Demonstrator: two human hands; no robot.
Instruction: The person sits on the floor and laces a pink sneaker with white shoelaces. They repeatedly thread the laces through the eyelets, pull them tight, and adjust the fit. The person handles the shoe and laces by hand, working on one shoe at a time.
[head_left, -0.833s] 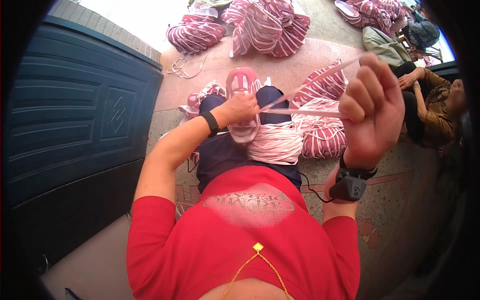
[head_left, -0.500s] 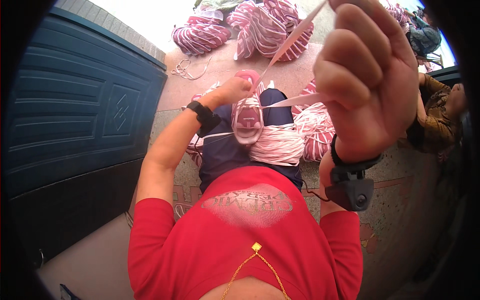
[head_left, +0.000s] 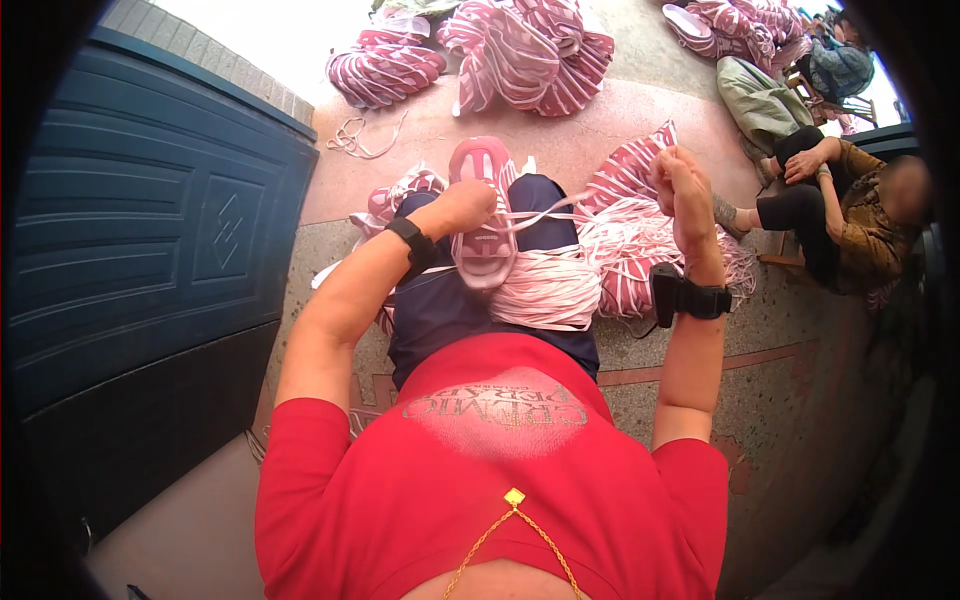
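**Both hands closed on pale pink cord over the raised shoe**

The left hand [head_left: 468, 205] was curled shut at the toe of the pink shoe [head_left: 483, 215], its fingers closed around the pale pink cord [head_left: 535, 215] where it crossed the shoe. The right hand [head_left: 678, 185] was clenched into a fist with the same cord pinched inside it, held out to the right above the striped pink bundle [head_left: 625, 235]. The cord ran taut between the two hands. A coil of cord [head_left: 545, 290] lay on the person's lap, touching the heel of the shoe. More striped bundles [head_left: 520, 50] lay well apart on the floor beyond, and another person [head_left: 850, 215] sat at the right.

Compared with half a second before, the right hand had dropped from close to the camera, where it filled the upper right of the view, down to the level of the shoe. The left hand had stayed at the shoe's toe.
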